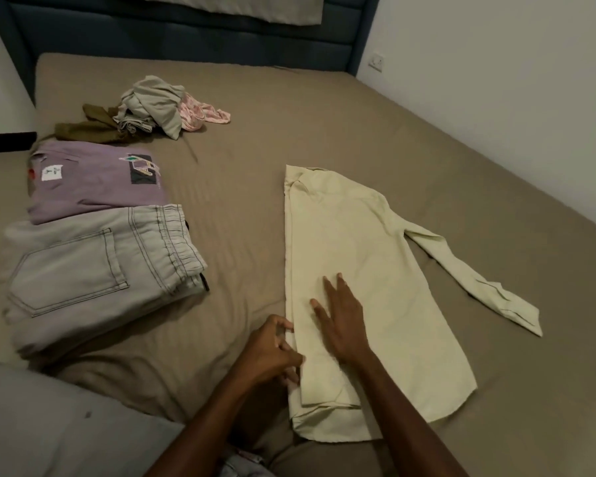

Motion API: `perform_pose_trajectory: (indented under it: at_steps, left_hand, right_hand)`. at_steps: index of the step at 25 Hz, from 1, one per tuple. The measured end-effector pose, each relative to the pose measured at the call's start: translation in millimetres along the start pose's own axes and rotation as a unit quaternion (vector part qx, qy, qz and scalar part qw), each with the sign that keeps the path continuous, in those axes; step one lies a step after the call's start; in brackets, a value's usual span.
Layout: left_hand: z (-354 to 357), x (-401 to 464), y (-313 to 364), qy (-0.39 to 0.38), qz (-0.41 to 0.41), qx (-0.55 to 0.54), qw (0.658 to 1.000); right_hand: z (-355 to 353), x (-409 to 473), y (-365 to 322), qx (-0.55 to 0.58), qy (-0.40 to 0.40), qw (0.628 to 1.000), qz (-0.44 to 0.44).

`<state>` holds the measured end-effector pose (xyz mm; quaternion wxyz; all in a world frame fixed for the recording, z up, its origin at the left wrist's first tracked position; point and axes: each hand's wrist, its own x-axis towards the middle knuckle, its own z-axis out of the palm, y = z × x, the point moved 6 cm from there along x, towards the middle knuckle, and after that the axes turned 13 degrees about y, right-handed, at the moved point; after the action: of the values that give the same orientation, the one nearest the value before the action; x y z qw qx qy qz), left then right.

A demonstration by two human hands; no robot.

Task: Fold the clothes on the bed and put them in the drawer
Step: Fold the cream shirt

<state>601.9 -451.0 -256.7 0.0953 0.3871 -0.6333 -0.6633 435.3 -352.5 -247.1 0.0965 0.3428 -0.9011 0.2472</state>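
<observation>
The shirt (358,277) lay lengthwise, collar toward the headboard (186,39), one sleeve (472,277) out right. Right hand (341,325) pressed flat; left hand (272,349) pinched its folded edge. Jeans (93,270) sat left.

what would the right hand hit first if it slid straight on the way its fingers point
Only more of the pale yellow shirt. The right hand lies flat on it, fingers pointing up the body toward the collar. Past the collar the line seems to cross bare bedsheet, though depth there is hard to judge.
</observation>
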Motion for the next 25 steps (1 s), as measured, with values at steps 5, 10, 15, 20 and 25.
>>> perform_pose_trajectory:
  at_steps: [5,10,15,20,25]
  left_hand:
    - [-13.5,4.1,3.9,0.12,0.038,-0.038,0.991]
    - [-6.5,21.6,12.5,0.105,0.056,-0.055,0.991]
    - [17.6,41.9,26.6,0.051,0.035,-0.044,0.997]
    - [38.4,59.3,48.3,0.035,0.023,-0.048,0.998]
    - [49.2,66.9,90.8,0.013,0.022,-0.072,0.997]
  right_hand:
    - [-79.5,19.1,119.5,-0.093,0.173,0.95,0.241]
    - [-130.3,17.5,258.2,0.117,0.215,0.818,0.521]
    - [-145.7,37.7,320.2,0.421,0.356,0.558,0.621]
    - [-173.9,67.4,353.3,0.336,0.297,0.681,0.579]
    - [-208.6,147.2,268.8,0.378,0.141,0.859,0.315]
